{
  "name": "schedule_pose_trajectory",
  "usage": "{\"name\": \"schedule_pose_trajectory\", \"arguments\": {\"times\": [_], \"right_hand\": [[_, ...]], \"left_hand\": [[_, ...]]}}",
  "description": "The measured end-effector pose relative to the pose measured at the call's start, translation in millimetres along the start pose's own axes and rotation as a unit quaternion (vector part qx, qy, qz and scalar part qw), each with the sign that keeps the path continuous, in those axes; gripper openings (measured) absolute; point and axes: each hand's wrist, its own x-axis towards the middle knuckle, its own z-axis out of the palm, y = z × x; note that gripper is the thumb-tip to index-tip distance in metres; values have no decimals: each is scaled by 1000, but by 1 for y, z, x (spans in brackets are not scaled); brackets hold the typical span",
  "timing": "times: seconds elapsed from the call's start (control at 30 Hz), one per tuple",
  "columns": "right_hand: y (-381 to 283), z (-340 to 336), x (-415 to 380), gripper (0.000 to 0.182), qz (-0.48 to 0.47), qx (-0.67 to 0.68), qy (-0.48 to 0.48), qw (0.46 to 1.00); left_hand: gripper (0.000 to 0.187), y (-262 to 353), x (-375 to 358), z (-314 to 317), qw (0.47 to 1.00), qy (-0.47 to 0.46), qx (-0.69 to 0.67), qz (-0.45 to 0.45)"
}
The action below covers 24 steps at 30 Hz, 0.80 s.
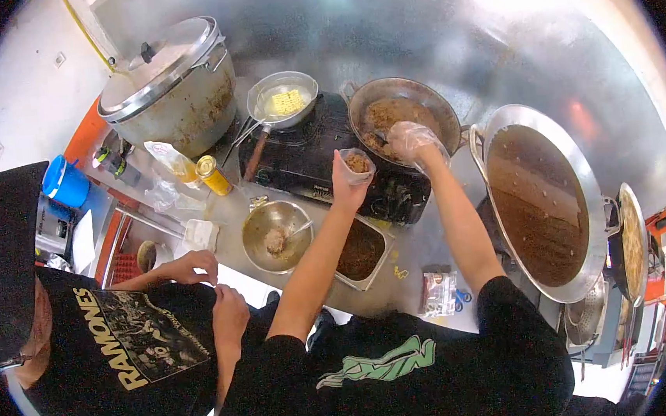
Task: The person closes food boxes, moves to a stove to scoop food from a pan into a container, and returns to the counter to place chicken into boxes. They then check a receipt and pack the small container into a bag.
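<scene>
My left hand (348, 185) grips a small clear plastic cup of brown food (358, 164); my gloved right hand (415, 140) curls over a round dark metal wok (439, 113).

"What do I see the wearer dressed in on my feed?"

"I see a black T-shirt (478, 357); its short sleeves (505, 302) are plain black too; slanted pale-green lettering (388, 362) with whitish edges crosses the chest; I can't read it."

"And the right hand (419, 142)?"

"I see a clear, crinkled plastic glove (413, 137) on it."
</scene>
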Motion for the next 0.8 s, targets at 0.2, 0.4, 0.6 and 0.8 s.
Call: {"name": "schedule_pose_trajectory", "arguments": {"times": [0.2, 0.4, 0.6, 0.8], "right_hand": [[-17, -12, -20, 24, 20, 23, 6, 1000], [-8, -5, -11, 23, -37, -13, 0, 999], [-48, -27, -51, 24, -41, 29, 61, 997], [-75, -14, -76, 16, -20, 78, 133, 988]], "left_hand": [[41, -6, 4, 4, 997, 49, 60, 27], [42, -6, 18, 0, 996, 42, 73, 40], [46, -8, 16, 3, 997, 11, 68, 47], [51, -4, 1, 8, 995, 56, 25, 73]]}}
